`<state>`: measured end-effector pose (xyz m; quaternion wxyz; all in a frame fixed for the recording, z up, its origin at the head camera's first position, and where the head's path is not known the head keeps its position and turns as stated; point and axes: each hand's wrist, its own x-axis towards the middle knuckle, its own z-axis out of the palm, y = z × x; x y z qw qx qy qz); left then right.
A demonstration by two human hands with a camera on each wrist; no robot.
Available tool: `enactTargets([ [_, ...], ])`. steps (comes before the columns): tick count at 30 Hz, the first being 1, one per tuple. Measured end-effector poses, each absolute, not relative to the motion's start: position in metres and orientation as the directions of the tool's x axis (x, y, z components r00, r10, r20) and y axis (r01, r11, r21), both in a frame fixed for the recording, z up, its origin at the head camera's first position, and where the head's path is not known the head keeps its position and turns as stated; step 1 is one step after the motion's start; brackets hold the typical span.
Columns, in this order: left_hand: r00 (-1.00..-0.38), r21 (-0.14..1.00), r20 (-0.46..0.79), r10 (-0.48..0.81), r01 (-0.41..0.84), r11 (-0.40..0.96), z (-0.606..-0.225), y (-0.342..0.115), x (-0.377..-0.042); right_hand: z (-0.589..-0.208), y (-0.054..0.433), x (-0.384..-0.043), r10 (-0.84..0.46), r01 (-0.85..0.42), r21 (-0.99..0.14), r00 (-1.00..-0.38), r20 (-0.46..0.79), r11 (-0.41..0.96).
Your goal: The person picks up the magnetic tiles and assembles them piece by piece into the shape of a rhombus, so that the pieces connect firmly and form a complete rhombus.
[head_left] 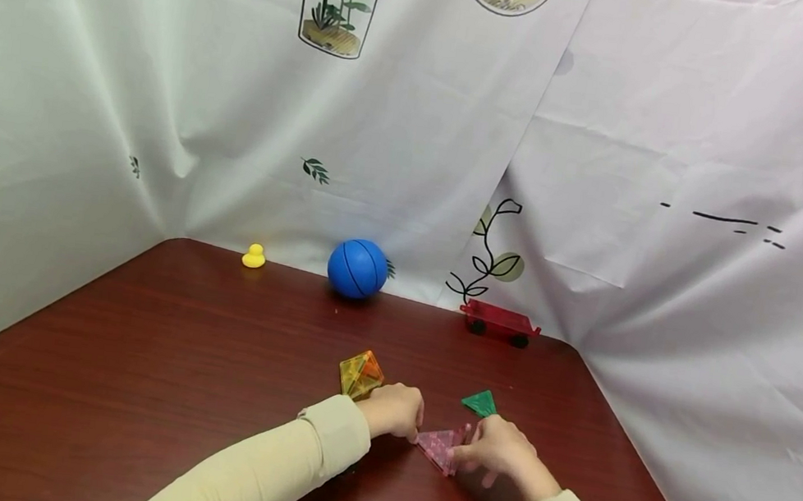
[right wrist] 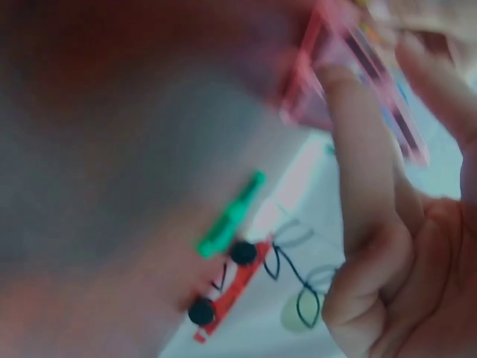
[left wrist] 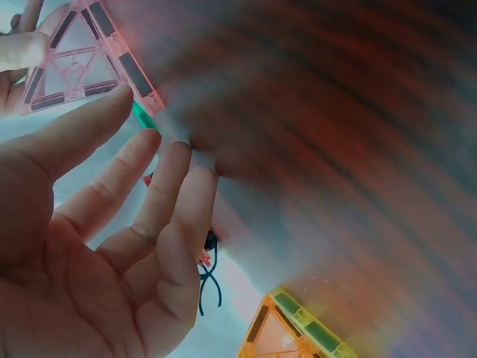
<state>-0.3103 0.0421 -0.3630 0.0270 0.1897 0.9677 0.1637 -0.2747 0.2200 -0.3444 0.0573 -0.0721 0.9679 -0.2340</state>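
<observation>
Pink see-through triangular magnetic tiles [head_left: 437, 448] stand between the two hands, low over the table; the left wrist view shows a triangular face and a second edge beside it. My right hand [head_left: 503, 454] holds the pink tiles [right wrist: 350, 82] at their right side, with thumb and index finger on either side. My left hand [head_left: 394, 412] is at their left corner; its fingers are loosely extended in the left wrist view, and the thumb tip lies at the tile edge, contact unclear. A yellow-orange tile shape [head_left: 361, 374] sits beyond my left hand, and a green triangular tile [head_left: 481, 403] beyond my right.
Along the back edge of the dark red-brown table [head_left: 159, 355] stand a yellow rubber duck [head_left: 254, 256], a blue ball [head_left: 358, 269] and a red toy wagon [head_left: 501, 320] with black wheels. A white printed curtain [head_left: 413, 144] rises behind and beside the table.
</observation>
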Motion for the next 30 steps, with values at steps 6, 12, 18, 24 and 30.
enactTargets([
  [6, -0.928, 0.325, 0.010, 0.373, 0.356, 0.877, -0.360, 0.041, -0.308, -0.325, 0.235, -0.285, -0.234, -0.149, -0.549, -0.968, -0.088, 0.823],
  [12, -0.932, 0.321, 0.011, 0.363, 0.347, 0.881, -0.358, 0.041, -0.307, -0.318, 0.245, -0.295, -0.236, -0.161, -0.575, -0.970, -0.059, 0.802],
  [18, -0.935, 0.316, 0.008, 0.355, 0.339, 0.886, -0.358, 0.041, -0.308, -0.324, 0.252, -0.319, -0.077, -0.060, -0.471, -0.997, -0.016, 0.880],
  [24, -0.933, 0.316, 0.013, 0.361, 0.346, 0.884, -0.358, 0.041, -0.306, -0.338, 0.257, -0.344, -0.001, 0.017, -0.419, -0.999, -0.042, 0.908],
  [30, -0.927, 0.338, 0.017, 0.375, 0.358, 0.871, -0.360, 0.042, -0.304, -0.350, 0.253, -0.354, -0.006, 0.033, -0.419, -0.996, -0.092, 0.907],
])
